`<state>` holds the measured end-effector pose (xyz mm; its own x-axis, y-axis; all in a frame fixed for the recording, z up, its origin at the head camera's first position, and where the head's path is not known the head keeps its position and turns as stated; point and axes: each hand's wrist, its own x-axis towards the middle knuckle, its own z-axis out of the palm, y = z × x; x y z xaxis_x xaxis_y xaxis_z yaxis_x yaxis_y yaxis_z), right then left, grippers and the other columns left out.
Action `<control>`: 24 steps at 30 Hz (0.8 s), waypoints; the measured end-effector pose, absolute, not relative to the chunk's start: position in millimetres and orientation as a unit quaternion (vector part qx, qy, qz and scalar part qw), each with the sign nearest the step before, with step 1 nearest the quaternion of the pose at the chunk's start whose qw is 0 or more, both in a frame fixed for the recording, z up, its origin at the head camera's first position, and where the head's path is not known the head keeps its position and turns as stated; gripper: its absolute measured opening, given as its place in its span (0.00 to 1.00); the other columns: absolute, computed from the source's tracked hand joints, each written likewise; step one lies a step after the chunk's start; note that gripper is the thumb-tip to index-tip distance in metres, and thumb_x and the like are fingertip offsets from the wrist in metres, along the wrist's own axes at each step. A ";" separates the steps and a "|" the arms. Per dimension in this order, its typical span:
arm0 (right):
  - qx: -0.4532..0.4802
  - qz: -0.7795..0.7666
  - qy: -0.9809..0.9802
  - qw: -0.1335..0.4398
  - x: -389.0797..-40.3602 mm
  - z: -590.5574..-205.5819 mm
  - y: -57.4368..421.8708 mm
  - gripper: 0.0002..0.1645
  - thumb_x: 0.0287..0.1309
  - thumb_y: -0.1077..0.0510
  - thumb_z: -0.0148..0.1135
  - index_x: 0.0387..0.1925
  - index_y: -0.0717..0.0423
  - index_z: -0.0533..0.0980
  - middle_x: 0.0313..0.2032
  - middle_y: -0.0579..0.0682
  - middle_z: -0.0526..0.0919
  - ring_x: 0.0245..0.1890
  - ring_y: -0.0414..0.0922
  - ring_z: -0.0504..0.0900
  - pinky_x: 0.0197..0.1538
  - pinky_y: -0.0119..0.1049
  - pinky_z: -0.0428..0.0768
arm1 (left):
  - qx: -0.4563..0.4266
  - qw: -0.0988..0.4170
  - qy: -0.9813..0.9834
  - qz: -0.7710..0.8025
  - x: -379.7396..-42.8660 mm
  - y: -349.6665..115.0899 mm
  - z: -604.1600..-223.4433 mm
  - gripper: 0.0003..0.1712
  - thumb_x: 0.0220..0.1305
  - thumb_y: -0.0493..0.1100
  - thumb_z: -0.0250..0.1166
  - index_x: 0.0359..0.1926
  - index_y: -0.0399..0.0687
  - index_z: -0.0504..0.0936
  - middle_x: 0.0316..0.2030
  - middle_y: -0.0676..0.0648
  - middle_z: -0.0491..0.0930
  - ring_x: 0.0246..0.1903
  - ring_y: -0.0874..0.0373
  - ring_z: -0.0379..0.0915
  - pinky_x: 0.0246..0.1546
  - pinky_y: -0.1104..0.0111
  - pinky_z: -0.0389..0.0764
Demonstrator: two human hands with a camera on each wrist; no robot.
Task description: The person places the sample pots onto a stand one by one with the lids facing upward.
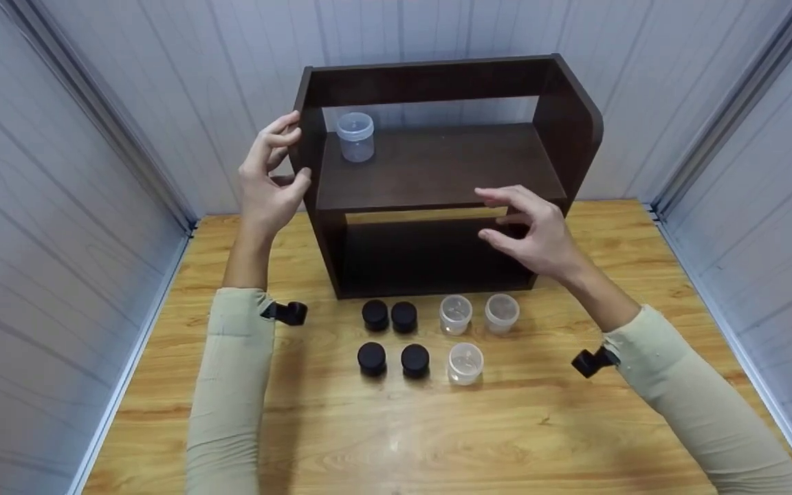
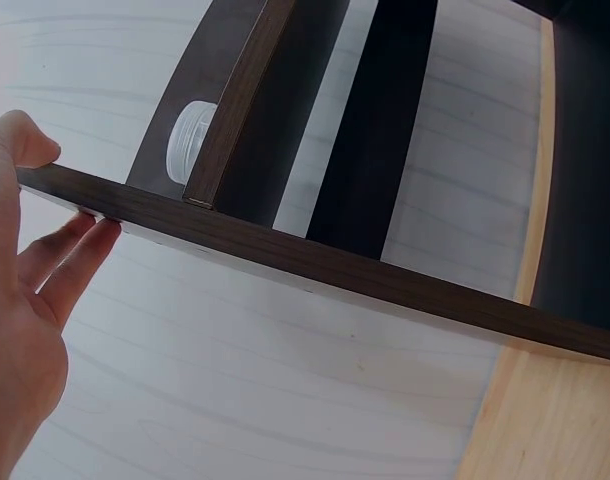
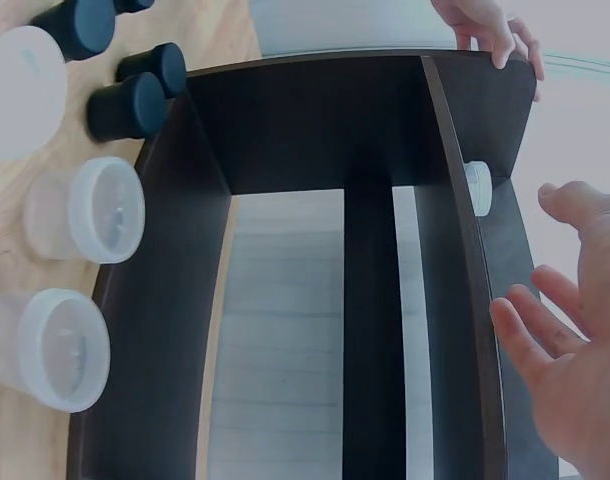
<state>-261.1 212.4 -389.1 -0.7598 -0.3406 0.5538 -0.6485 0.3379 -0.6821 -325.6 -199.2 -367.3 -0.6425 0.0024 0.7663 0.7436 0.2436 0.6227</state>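
Note:
A dark brown two-tier shelf (image 1: 437,168) stands on the wooden table. My left hand (image 1: 273,172) holds the edge of its left side panel (image 2: 285,252), thumb on one side and fingers on the other. On the upper tier, near that panel, sits a clear plastic jar (image 1: 356,141). My right hand (image 1: 530,230) hovers before the right part of the upper tier, fingers loosely bent and nothing between them. Three clear jars (image 1: 465,364) stand on the table in front of the shelf, with several small black containers (image 1: 371,359) to their left.
White panel walls (image 1: 59,206) enclose the table at the left, right and back. The lower tier (image 1: 430,258) of the shelf lies just behind the rows of jars. A black wrist camera (image 1: 289,313) sticks out from each sleeve.

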 end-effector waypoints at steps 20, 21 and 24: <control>0.279 0.513 -0.799 0.147 -227.4 -448.0 251.6 0.33 0.59 0.76 0.78 0.66 0.63 0.85 0.62 0.59 0.88 0.63 0.34 0.86 0.59 0.24 0.89 | -0.264 0.322 -0.724 -0.550 -324.8 -191.7 -366.7 0.23 0.66 0.24 0.64 0.62 0.34 0.83 0.78 0.40 0.78 0.77 0.50 0.78 0.42 0.77 0.90; 0.277 0.514 -0.799 0.144 -226.8 -451.5 253.0 0.33 0.59 0.76 0.78 0.66 0.64 0.85 0.63 0.61 0.88 0.64 0.34 0.85 0.59 0.24 0.88 | -0.265 0.322 -0.724 -0.550 -324.9 -191.3 -366.5 0.23 0.66 0.24 0.65 0.62 0.33 0.83 0.78 0.40 0.78 0.77 0.50 0.78 0.42 0.77 0.90; 0.273 0.516 -0.801 0.131 -225.1 -463.6 257.5 0.33 0.59 0.76 0.78 0.67 0.68 0.83 0.66 0.67 0.86 0.67 0.31 0.84 0.61 0.23 0.87 | -0.265 0.323 -0.722 -0.552 -324.9 -190.3 -366.7 0.23 0.65 0.24 0.64 0.62 0.33 0.83 0.78 0.39 0.79 0.77 0.50 0.78 0.42 0.77 0.91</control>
